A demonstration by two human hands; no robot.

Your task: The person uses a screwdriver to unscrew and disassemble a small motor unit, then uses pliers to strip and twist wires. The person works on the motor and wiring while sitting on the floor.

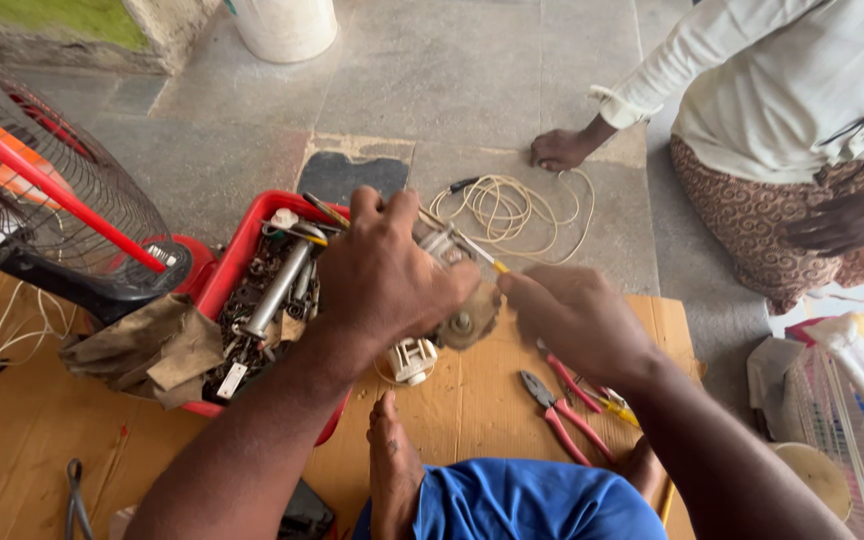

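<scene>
My left hand grips a small electric fan motor, holding it up over the cardboard. A white plastic part hangs on wires below the motor. My right hand pinches a thin yellow-handled tool whose tip touches the top of the motor. My bare foot rests on the cardboard just under both hands.
A red tray of metal tools and parts sits at left, beside a fan guard on a red base. Red-handled pliers lie on the cardboard. A coil of white cable lies on the stone floor. Another person's hand rests near it.
</scene>
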